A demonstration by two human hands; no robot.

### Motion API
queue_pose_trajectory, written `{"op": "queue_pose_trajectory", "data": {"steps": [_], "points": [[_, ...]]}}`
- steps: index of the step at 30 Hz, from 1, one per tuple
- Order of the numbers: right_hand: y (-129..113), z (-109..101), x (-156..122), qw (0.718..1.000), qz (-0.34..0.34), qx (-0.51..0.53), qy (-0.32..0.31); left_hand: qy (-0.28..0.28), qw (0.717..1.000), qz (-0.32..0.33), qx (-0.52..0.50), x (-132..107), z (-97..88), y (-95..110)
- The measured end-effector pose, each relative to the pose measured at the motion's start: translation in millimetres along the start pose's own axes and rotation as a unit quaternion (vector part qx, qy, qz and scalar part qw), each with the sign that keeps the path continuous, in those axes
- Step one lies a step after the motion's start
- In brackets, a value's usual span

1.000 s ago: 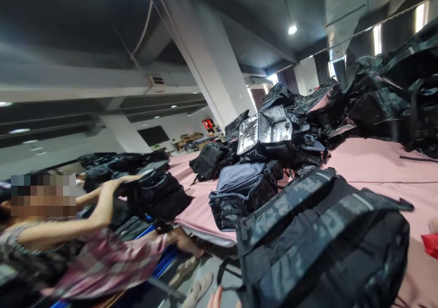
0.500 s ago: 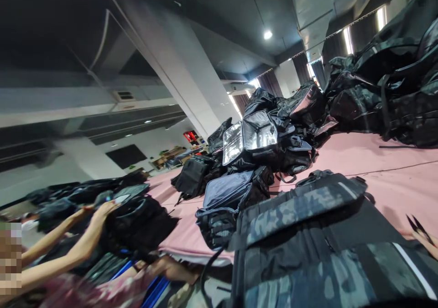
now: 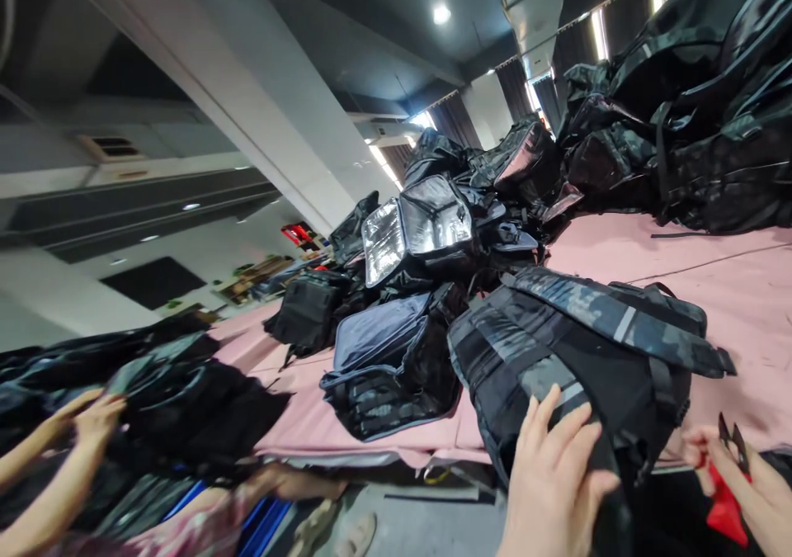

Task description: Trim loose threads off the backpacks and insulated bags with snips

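A dark camouflage backpack (image 3: 582,351) lies on the pink table cover (image 3: 730,293) right in front of me. My left hand (image 3: 557,474) rests on its near lower edge, fingers stretched out and pressing on the fabric. My right hand (image 3: 736,479) is at the lower right corner, closed around small black snips (image 3: 732,440) whose points stick up, with something red (image 3: 721,507) beside the palm.
Heaps of black and camouflage bags (image 3: 681,128) cover the far side of the table. An open bag with grey lining (image 3: 384,359) lies left of mine. A co-worker's hands (image 3: 92,417) handle a black bag (image 3: 186,408) at the left. A white pillar (image 3: 260,120) rises behind.
The view swung right and down. The backpack turned and came closer. My left hand came up onto it, and my right hand with the snips rose into view.
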State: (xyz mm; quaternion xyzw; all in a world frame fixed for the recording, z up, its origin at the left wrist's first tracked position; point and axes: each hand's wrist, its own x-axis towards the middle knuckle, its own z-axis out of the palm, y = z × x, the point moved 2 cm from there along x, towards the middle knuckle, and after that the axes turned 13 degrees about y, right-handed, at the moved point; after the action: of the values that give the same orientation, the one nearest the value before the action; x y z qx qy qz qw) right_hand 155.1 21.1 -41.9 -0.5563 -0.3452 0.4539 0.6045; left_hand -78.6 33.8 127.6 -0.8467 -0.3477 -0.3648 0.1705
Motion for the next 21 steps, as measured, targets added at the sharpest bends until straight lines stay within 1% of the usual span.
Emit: {"op": "queue_pose_trajectory", "data": {"steps": [2, 3, 5, 7, 9, 10, 11, 12, 14, 15, 16, 17, 18, 19, 20, 21], "points": [[-11, 2, 13, 0.998, -0.036, -0.016, 0.056, -0.023, 0.998, 0.013, 0.060, -19, -2.6, 7], [-13, 4, 18, 0.996, -0.050, -0.022, 0.068, -0.035, 0.996, 0.012, 0.080, -28, -3.4, 8], [-11, 12, 22, 0.996, -0.054, -0.040, 0.055, -0.046, 0.994, -0.011, 0.099, -43, -2.7, 11], [-8, 22, 18, 0.998, -0.019, -0.043, 0.035, -0.016, 0.991, -0.066, 0.114, -50, 1.9, 17], [-9, 30, 12, 0.998, 0.047, -0.009, 0.031, 0.027, 0.985, -0.120, 0.124, -49, 10.2, 25], [-13, 33, 8, 0.995, 0.094, 0.034, 0.013, 0.041, 0.981, -0.139, 0.127, -48, 15.1, 29], [-18, 36, 5, 0.984, 0.149, 0.091, -0.018, 0.048, 0.980, -0.148, 0.124, -46, 20.0, 31], [-23, 37, 2, 0.965, 0.205, 0.154, -0.056, 0.053, 0.979, -0.154, 0.119, -44, 24.0, 33], [-35, 35, -1, 0.909, 0.299, 0.267, -0.114, 0.082, 0.978, -0.175, 0.084, -42, 26.9, 32], [-39, 33, -1, 0.885, 0.330, 0.305, -0.126, 0.105, 0.974, -0.196, 0.037, -41, 25.5, 30], [-42, 29, -1, 0.868, 0.350, 0.329, -0.128, 0.135, 0.962, -0.236, -0.028, -41, 22.2, 27], [-43, 26, -1, 0.858, 0.359, 0.345, -0.126, 0.169, 0.934, -0.297, -0.107, -42, 17.8, 23], [-43, 24, -1, 0.851, 0.367, 0.353, -0.129, 0.199, 0.886, -0.372, -0.193, -43, 13.0, 20], [-43, 22, -1, 0.846, 0.372, 0.359, -0.132, 0.222, 0.820, -0.448, -0.278, -44, 8.5, 18], [-42, 22, -2, 0.841, 0.379, 0.363, -0.132, 0.239, 0.746, -0.514, -0.348, -45, 4.6, 18], [-41, 22, -3, 0.836, 0.388, 0.366, -0.131, 0.250, 0.677, -0.563, -0.402, -45, 1.5, 19]]}}
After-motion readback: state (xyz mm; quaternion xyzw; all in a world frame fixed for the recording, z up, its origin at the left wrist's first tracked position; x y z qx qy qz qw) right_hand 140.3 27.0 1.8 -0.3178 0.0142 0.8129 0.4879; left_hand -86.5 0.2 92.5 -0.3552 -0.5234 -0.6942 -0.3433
